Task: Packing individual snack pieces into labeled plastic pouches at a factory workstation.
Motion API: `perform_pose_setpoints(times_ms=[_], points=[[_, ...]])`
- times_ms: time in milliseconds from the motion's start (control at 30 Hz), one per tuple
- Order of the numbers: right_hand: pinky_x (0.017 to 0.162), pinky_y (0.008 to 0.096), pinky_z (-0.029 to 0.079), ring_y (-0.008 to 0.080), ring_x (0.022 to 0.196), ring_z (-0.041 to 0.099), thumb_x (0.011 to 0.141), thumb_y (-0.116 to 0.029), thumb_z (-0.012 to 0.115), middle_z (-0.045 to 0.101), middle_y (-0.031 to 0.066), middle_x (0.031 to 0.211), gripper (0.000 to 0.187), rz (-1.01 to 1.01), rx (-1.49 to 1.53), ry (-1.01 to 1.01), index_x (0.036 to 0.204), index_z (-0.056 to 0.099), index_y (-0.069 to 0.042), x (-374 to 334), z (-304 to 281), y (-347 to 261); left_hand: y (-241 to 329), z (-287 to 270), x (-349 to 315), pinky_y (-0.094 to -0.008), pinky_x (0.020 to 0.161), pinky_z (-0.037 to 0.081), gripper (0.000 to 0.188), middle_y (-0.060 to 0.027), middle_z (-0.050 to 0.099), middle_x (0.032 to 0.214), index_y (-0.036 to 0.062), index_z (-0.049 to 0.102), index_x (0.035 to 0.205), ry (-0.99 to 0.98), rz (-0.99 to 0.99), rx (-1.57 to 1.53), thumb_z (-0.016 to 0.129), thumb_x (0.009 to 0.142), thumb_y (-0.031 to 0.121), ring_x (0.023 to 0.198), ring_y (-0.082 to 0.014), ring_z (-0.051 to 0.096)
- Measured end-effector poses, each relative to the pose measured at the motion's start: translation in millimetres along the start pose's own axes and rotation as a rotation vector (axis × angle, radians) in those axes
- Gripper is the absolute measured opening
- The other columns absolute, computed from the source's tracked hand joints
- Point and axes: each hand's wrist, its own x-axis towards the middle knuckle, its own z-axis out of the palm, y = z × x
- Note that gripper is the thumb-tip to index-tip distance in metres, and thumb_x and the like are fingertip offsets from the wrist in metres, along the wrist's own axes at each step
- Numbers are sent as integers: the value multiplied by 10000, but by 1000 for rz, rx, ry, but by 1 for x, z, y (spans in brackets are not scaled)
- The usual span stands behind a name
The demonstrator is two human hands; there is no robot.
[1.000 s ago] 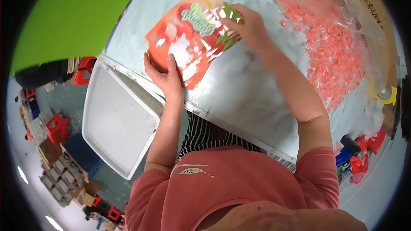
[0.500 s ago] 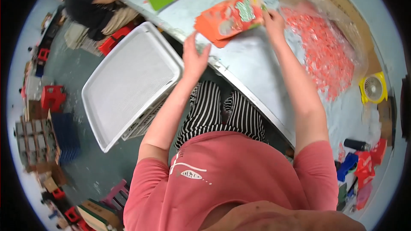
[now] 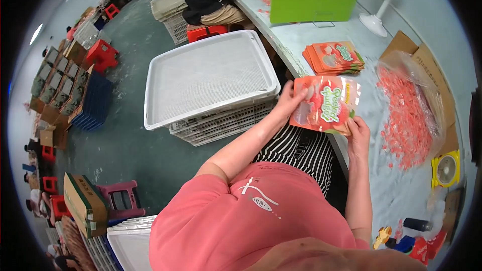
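Moved closer in, the left grip (image 3: 291,101) and right grip (image 3: 358,133) are holding one printed pouch (image 3: 324,103) at the edge of the desk (image 3: 396,193); other pouches (image 3: 334,59) are remaining stacked, wrapped candies (image 3: 405,120) lying loose.

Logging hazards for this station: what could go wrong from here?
1. The pouch is held between left hand and right hand, across the table's near edge in this view; a slip might send it off the side.
2. The pouch stack lies uneven; a knock could slide it.
3. The pink pieces lie loose; a bump could scatter them.
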Motion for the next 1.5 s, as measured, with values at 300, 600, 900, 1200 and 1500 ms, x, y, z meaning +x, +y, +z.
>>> perform_pose_setpoints(times_ms=[300, 600, 900, 1200, 1500], points=[[721, 253, 536, 134, 847, 670, 895, -81, 679, 692, 89, 983, 281, 62, -70, 80, 1136, 632, 55, 39, -34, -20, 10, 8, 31, -368, 802, 589, 299, -127, 703, 1005, -16, 632, 1075, -71, -16, -261, 735, 794, -17, 843, -222, 700], [630, 231, 519, 94, 733, 649, 887, -123, 697, 699, 50, 868, 226, -77, -313, 261, 1040, 673, 41, 196, -73, -23, 22, 42, 145, -361, 886, 552, 285, -149, 651, 1157, -49, 560, 1227, -73, -96, -268, 562, 963, 58, 1010, -215, 661], [586, 270, 518, 128, 708, 646, 898, -137, 684, 687, 61, 872, 187, -144, -400, 498, 1043, 686, -19, 267, -151, -23, -12, 70, 244, -399, 893, 511, 453, -212, 636, 1080, -14, 582, 1200, 288, 187, 609, 679, 782, 131, 991, -340, 641], [686, 249, 497, 150, 853, 652, 992, -184, 523, 683, 50, 1006, 234, -25, 64, 203, 1130, 645, -39, 90, -98, -11, -9, 25, 216, -465, 849, 500, 299, -220, 633, 914, 2, 648, 991, 245, 384, 1196, 660, 768, 201, 913, -408, 615], [749, 258, 522, 117, 824, 640, 941, -41, 588, 680, 69, 934, 68, 153, 381, 111, 946, 642, 0, -25, 0, 24, 25, 32, -16, -402, 1047, 401, 724, -204, 489, 1351, 8, 407, 1415, -307, 592, 792, 726, 837, 305, 1260, -348, 478]])
